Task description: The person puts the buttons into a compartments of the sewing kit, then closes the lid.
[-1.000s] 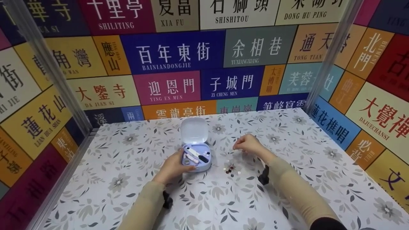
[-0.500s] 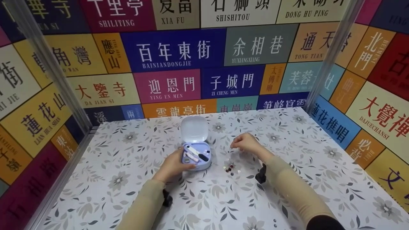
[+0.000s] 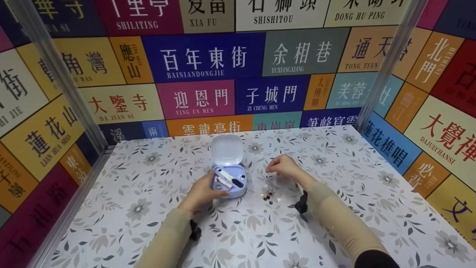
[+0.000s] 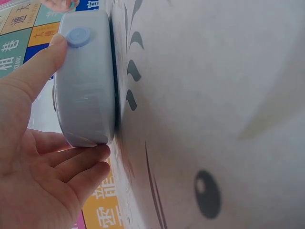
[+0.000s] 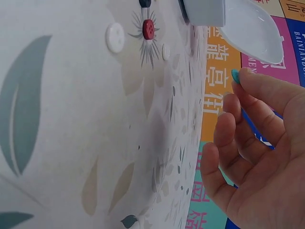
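Note:
My left hand [image 3: 200, 193] grips the left side of a lilac sewing box [image 3: 239, 192]. In the left wrist view the thumb lies beside its round front latch [image 4: 78, 36], while the other fingers touch its side. The box's lid [image 3: 227, 149] stands raised at the back. Inside are a white tool with a dark end [image 3: 237, 182] and a shorter pale rod. To the right, above the table, my right hand [image 3: 285, 166] pinches a small teal button [image 5: 235, 76] between thumb and index finger.
Several loose buttons [image 3: 267, 197] lie on the table right of the box, among them a red button [image 5: 148, 29] and a white button [image 5: 115, 37]. Floral cloth [image 3: 156, 238] covers the table. Panels with printed place names [image 3: 200, 59] enclose the back and sides.
My right hand has moved slightly left, toward the box, with its pinch kept. My left hand stays on the box, and the loose buttons lie as before.

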A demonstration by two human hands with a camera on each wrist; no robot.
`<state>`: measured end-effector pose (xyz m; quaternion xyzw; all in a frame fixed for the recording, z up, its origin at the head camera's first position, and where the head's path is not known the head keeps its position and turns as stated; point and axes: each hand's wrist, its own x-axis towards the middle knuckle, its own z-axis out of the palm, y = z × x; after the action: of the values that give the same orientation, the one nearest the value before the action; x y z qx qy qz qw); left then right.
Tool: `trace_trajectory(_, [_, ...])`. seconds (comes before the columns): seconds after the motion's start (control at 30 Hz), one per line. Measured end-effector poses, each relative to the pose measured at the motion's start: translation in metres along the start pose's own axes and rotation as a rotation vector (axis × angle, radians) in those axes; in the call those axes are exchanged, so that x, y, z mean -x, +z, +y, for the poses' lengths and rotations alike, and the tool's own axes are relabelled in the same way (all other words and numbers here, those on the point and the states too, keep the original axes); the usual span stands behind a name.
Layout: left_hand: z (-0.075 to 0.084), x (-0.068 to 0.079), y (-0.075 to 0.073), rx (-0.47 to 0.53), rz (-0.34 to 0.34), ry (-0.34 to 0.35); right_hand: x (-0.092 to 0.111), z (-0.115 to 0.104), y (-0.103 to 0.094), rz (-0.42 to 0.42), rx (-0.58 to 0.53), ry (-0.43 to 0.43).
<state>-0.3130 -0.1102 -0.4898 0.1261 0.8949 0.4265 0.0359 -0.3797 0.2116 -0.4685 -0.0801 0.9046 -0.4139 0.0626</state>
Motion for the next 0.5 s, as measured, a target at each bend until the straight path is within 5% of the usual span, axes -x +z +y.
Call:
trace_trajectory(0.27, [0.001,0.000,-0.001,-0.023,-0.001,-0.015,-0.003,-0.004,0.003,-0.020,-0.003,-0.004])
trace_trajectory(0.5, [0.001,0.000,-0.002,-0.041,0.006,0.040,-0.006,-0.010,0.011,-0.027,-0.019,-0.043])
